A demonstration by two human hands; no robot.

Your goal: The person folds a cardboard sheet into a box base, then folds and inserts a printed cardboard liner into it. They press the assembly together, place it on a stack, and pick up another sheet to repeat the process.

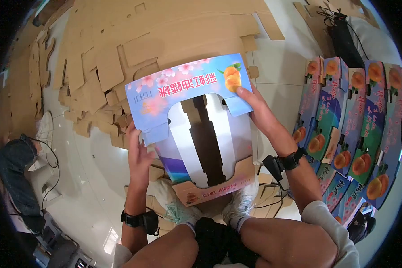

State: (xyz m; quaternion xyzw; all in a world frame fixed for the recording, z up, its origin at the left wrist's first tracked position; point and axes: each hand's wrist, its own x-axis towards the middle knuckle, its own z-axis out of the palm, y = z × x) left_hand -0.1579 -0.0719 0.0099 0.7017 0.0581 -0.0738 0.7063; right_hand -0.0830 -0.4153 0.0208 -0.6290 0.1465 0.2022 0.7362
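Note:
A printed cardboard box (187,85) with peaches, pink blossoms and an oval opening is held between my knees and the cardboard pile. White inner panels and a dark gap show through its opening. My right hand (261,109) grips the box's far right corner, thumb on the printed flap beside the peach picture. My left hand (139,154) is at the left side, near the blue corner flap, with its fingers apart and slightly blurred; whether it touches the box is unclear.
Flat brown cardboard sheets (174,27) are piled on the tiled floor ahead. Folded printed boxes (335,107) stand in rows at the right. Another person's leg (18,165) is at the left, with cables nearby. My shoes (241,201) are below the box.

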